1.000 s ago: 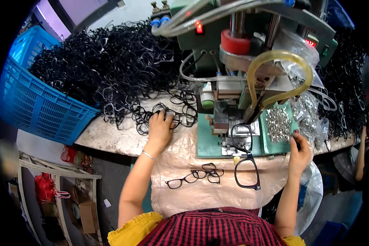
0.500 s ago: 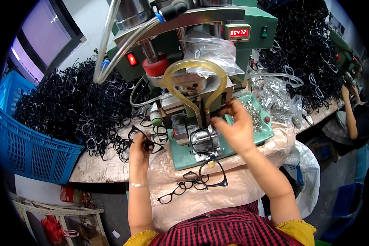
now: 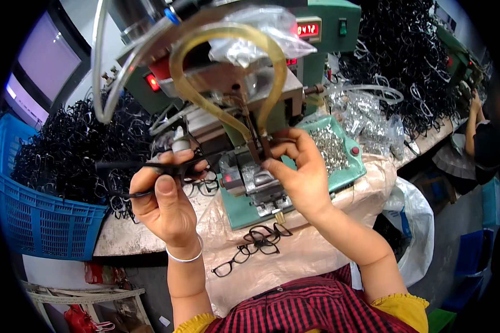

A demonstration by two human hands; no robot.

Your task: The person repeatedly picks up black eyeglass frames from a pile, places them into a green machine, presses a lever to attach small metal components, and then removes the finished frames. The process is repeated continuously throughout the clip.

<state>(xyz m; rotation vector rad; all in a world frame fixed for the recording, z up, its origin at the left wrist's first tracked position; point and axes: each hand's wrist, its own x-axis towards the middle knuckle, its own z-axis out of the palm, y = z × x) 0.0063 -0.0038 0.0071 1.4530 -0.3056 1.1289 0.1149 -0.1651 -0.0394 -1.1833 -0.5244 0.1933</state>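
Note:
My left hand (image 3: pixel 169 202) is raised at the left of the green press, fingers closed round a black eyeglass frame (image 3: pixel 122 165); part of it is hidden behind my fingers. My right hand (image 3: pixel 303 172) is at the press head, thumb and fingertips drawn together beside the metal nozzles (image 3: pixel 255 147); whatever they pinch is hidden. Below them sits the metal jig (image 3: pixel 261 186) on the green base. Several black eyeglass frames (image 3: pixel 241 254) lie on the pinkish plastic sheet in front of me.
A green tray (image 3: pixel 339 166) of small metal parts stands right of the jig. To the left a blue crate (image 3: pixel 55 225) overflows with dark eyeglass frames. Another heap of frames (image 3: pixel 400 72) rises at the back right. Yellow tubing (image 3: pixel 228 33) arches over the jig. At far right shows another person's arm (image 3: pixel 472 125).
My left hand has come up and nearer with the eyeglass frame. The eyeglass frame that was at the jig no longer shows there. My right hand has shifted slightly left. The whole view has shifted.

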